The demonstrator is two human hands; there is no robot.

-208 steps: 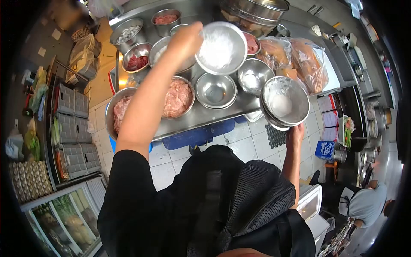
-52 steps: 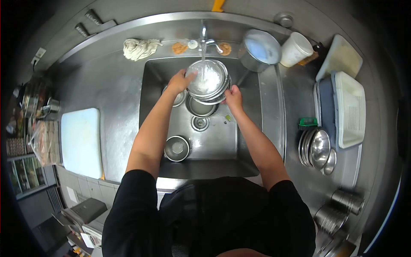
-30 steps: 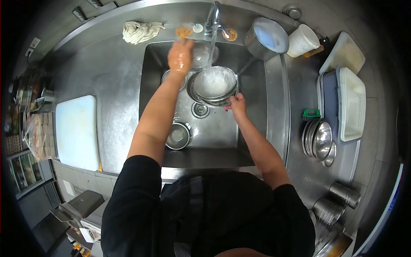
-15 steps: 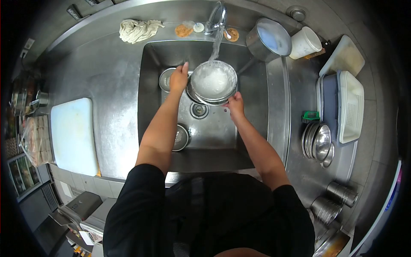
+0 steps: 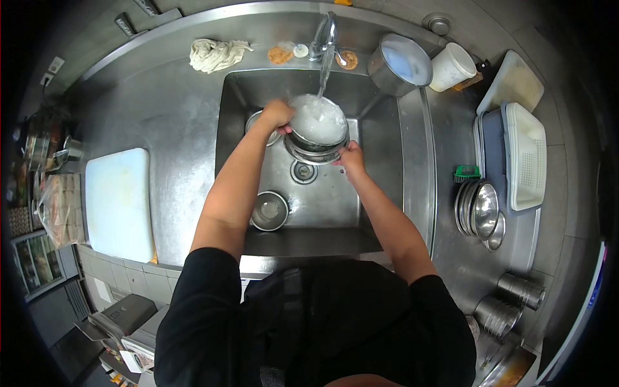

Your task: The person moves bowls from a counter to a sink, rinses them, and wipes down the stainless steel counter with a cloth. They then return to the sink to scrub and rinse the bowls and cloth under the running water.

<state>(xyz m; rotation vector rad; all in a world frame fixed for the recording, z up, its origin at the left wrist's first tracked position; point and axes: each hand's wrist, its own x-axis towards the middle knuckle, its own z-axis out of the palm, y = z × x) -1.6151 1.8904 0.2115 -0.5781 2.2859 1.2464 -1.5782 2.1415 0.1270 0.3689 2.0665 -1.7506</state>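
Note:
Under the stream from the tap (image 5: 329,39), a metal bowl (image 5: 318,121) brims with foamy water, on top of other nested bowls (image 5: 316,155) in the sink (image 5: 380,187). My left hand (image 5: 277,116) grips the top bowl's left rim, fingers curled over it. On the lower right, my right hand (image 5: 351,159) is closed on the edge of the nested bowls underneath. Partly behind my left hand is a small bowl (image 5: 256,122). Nearer me, another small metal bowl (image 5: 269,211) rests on the sink floor.
A cloth (image 5: 216,55), orange scrubbers (image 5: 280,55) and a large pot (image 5: 396,68) line the back ledge. To the left lies a white cutting board (image 5: 119,203). On the right are stacked bowls (image 5: 478,209), a green brush (image 5: 465,172) and a white basket (image 5: 527,158).
My left hand has moved from above the small bowl at left onto the top bowl's rim. The top bowl has shifted slightly left and tilted; my right hand keeps its hold.

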